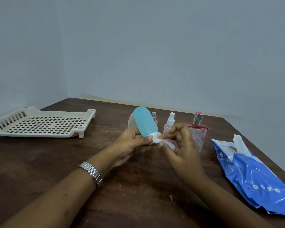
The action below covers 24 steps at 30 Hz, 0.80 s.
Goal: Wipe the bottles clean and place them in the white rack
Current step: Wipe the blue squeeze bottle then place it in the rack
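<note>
Blue bottle (144, 121) gripped by left hand (130, 142) above desk (122, 186) middle, right hand (183, 145) pinching wipe (156, 138) against its neck; white rack (39, 125) near left edge holding none yet, other bottles (169, 124) waiting behind.

My left hand (130, 142) curled round the cap end of the blue bottle (145, 122), thumb on top. My right hand (183, 145) met it, thumb and forefinger pinching the white wipe (156, 139), other fingers bent. Both forearms reached forward and converged.
</note>
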Motion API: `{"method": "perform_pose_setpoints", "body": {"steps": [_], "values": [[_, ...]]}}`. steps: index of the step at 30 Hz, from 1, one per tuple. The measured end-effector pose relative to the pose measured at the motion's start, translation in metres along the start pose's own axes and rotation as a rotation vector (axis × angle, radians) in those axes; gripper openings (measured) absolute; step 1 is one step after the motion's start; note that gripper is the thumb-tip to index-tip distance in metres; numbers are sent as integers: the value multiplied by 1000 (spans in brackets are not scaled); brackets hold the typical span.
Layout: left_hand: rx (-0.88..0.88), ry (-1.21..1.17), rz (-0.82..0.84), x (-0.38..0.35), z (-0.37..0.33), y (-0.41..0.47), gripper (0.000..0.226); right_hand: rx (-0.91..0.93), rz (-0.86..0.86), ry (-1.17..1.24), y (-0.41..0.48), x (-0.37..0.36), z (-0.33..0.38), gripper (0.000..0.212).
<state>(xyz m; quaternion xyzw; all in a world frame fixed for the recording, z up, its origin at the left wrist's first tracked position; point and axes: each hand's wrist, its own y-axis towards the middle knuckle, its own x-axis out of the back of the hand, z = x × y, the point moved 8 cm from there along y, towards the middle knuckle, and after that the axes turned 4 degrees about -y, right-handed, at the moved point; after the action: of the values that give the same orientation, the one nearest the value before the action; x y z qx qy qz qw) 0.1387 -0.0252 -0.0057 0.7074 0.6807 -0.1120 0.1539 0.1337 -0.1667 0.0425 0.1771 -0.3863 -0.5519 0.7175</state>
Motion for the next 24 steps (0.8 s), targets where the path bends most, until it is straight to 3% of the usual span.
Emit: {"method": "perform_pose_setpoints", "body": {"steps": [11, 16, 20, 24], "values": [[-96, 185, -20, -3, -2, -1, 39, -308, -38, 212, 0, -1, -30, 35], [-153, 239, -85, 4, -3, 0, 52, -165, -67, 80, -6, -4, -14, 41], [-158, 212, -111, 8, -5, 0, 38, -116, -65, 21, -6, -5, -10, 44], [-157, 237, -93, 4, -4, -1, 33, -186, -82, 64, -3, -1, -20, 41]]}}
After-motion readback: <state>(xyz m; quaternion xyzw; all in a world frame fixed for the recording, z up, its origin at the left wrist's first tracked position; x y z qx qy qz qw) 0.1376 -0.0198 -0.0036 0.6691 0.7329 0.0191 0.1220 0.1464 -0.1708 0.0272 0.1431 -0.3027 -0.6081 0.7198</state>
